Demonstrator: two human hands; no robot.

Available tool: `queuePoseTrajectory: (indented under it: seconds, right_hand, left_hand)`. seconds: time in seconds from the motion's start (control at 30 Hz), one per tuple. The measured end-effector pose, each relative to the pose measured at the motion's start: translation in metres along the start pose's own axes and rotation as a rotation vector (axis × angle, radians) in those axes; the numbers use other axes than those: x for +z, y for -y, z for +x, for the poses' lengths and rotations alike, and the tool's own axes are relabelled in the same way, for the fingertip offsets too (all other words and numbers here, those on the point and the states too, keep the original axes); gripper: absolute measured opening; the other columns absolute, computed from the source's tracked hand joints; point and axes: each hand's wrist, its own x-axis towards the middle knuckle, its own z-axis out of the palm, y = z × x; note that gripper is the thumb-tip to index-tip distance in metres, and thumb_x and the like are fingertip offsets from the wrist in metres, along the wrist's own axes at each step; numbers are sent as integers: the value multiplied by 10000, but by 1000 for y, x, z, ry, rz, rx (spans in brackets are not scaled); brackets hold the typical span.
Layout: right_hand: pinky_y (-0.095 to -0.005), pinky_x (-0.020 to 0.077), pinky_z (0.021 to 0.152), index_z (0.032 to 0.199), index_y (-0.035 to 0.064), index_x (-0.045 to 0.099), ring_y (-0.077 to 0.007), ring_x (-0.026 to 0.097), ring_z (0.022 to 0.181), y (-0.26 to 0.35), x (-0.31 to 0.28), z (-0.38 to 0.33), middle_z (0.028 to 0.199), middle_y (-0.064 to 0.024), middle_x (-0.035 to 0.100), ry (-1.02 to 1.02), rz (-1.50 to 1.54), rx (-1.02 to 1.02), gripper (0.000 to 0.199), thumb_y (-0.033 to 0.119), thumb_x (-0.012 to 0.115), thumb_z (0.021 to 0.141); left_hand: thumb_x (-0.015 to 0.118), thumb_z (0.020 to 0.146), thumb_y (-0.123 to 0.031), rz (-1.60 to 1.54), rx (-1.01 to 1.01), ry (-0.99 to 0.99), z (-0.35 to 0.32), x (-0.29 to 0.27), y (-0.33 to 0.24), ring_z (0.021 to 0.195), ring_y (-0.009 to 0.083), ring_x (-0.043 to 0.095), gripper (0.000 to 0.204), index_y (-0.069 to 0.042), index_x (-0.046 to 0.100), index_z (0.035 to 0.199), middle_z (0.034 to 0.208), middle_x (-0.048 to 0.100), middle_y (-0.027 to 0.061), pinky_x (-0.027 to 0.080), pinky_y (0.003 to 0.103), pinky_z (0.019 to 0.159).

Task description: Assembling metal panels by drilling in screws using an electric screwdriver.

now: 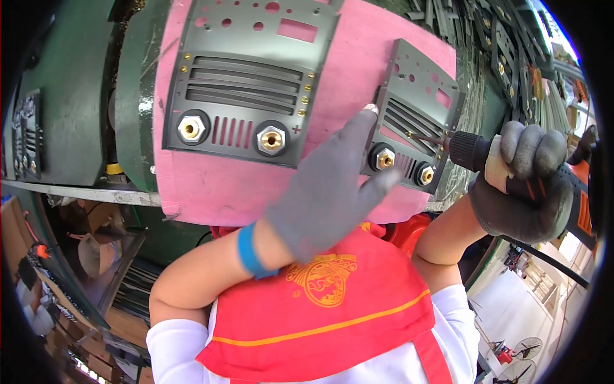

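Note:
My left hand, in a grey glove with a blue cuff, lies flat with fingers spread against the left edge of a grey metal front panel, steadying it. That panel has vent slots and two brass sockets and rests on a pink foam pad. An electric screwdriver, black and orange, is gripped in my grey-gloved right hand. Its bit touches a screw on the panel's right side. A second, larger grey panel with brass sockets lies on the pad to the left.
The pink pad sits on a green workbench. Several more grey panels are stacked at the upper right, and a dark panel lies at the far left. Cardboard and boxes sit below the bench. A cable trails from the tool.

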Motion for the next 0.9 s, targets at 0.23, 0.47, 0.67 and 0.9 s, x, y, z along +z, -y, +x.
queuePoseTrajectory:
  seconds: [0.23, 0.47, 0.67, 0.9]
  right_hand:
    - [-234, 331, 559, 763, 116, 470, -87, 411, 583, 2, -3, -1, 734, 17, 454, 169, 133, 72, 293, 333, 667, 765]
    - [-219, 332, 558, 861, 119, 538, -65, 444, 617, -24, -3, -3, 814, 27, 478, 212, 256, -15, 275, 346, 681, 799]
    - [-233, 327, 571, 868, 125, 538, -69, 443, 626, -29, 0, -4, 814, 26, 469, 236, 222, -2, 260, 354, 653, 823]
    - [-254, 320, 589, 877, 135, 537, -74, 442, 639, -24, 9, 1, 815, 25, 457, 290, 123, 14, 244, 365, 614, 857]
  left_hand:
    - [604, 873, -83, -156, -261, 117, 20, 20, 20, 633, 171, 527, 566, 40, 423, 1395, 695, 509, 80, 470, 332, 616]
    - [590, 851, -19, -231, -290, 105, 21, 18, 18, 627, 108, 468, 556, 37, 432, 1381, 689, 453, 35, 436, 286, 590]
    - [577, 860, -18, -176, -235, 60, 18, 26, 23, 607, 131, 492, 427, 40, 487, 1273, 693, 484, 63, 424, 308, 560]
    - [588, 896, -41, -81, -223, -34, 12, 29, 15, 616, 177, 599, 278, 35, 530, 1157, 812, 606, 123, 481, 308, 571]
